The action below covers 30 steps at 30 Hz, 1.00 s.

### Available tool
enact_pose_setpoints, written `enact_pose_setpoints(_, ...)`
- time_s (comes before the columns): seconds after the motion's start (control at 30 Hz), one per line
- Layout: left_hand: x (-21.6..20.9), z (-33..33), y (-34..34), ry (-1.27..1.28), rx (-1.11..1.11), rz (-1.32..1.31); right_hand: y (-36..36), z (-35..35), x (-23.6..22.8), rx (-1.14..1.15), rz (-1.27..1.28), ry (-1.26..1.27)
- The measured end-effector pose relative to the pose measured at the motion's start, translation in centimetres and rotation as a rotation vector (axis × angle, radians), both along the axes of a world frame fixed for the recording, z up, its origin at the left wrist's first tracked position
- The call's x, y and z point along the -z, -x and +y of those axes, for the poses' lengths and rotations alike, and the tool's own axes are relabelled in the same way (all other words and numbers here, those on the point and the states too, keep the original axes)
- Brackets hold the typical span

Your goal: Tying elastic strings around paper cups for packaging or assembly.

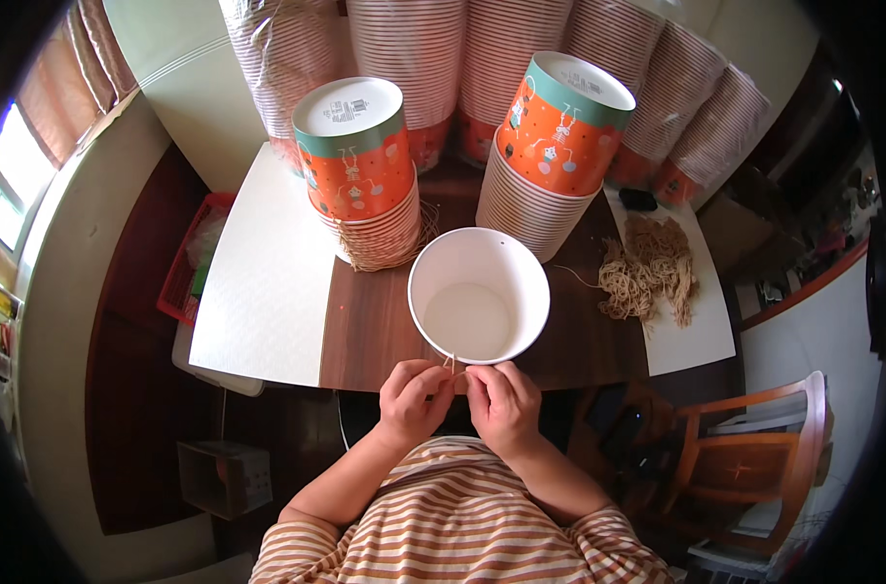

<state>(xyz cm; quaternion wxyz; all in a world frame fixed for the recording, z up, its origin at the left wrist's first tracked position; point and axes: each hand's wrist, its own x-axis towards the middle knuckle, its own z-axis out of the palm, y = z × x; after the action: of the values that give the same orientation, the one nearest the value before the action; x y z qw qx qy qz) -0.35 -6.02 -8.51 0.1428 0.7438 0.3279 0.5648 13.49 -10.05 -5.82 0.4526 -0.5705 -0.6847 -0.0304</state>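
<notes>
A white paper bucket [431,282] stands mouth up at the table's front edge, with a small dark hole near its far rim. Close against its near rim, a thin tan string [452,361] runs between my two hands. My left hand [415,399] pinches the string with closed fingers. Facing it, my right hand [504,403] is closed too, thumb and forefinger pressed on the string. Whether the string passes through the bucket wall here is hidden by my fingers.
Behind stand two stacks of orange-and-green paper buckets, upside down: a left stack [360,180] with tan strings hanging at its base, and a right stack [562,136]. Tangled string [647,268] lies on the right of the table [365,331]. Plastic-wrapped stacks [409,58] line the back.
</notes>
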Motion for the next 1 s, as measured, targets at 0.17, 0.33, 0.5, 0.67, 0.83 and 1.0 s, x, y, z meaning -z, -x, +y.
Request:
enact_pose_setpoints(0.17, 0.0, -1.4, -0.8, 0.284, -0.018, -0.195, 0.9, 0.6, 0.2, 0.009, -0.013, -0.062)
enact_pose_setpoints(0.33, 0.6, -1.8, -1.0, 0.577, 0.041, -0.512, 1.3, 0.8, 0.3, 0.012, -0.038, -0.080)
enact_pose_setpoints(0.5, -0.4, -1.9, -0.5, 1.071, 0.354, -0.992, 1.7, 1.3, 1.1, -0.008, 0.001, -0.066)
enact_pose_setpoints(0.67, -2.0, -1.6, 0.0, 1.263, 0.407, -1.154, 2.0, 1.5, 1.3, -0.211, 0.589, 0.237)
enact_pose_setpoints(0.83, -2.3, -1.5, 0.6, 1.341, 0.392, -1.084, 2.0, 1.8, 0.6, -0.265, 0.889, 0.458)
enact_pose_setpoints(1.0, -2.7, -1.3, 1.0, 1.359, 0.346, -1.066, 1.9, 2.1, -0.2, -0.347, 0.999, 0.601)
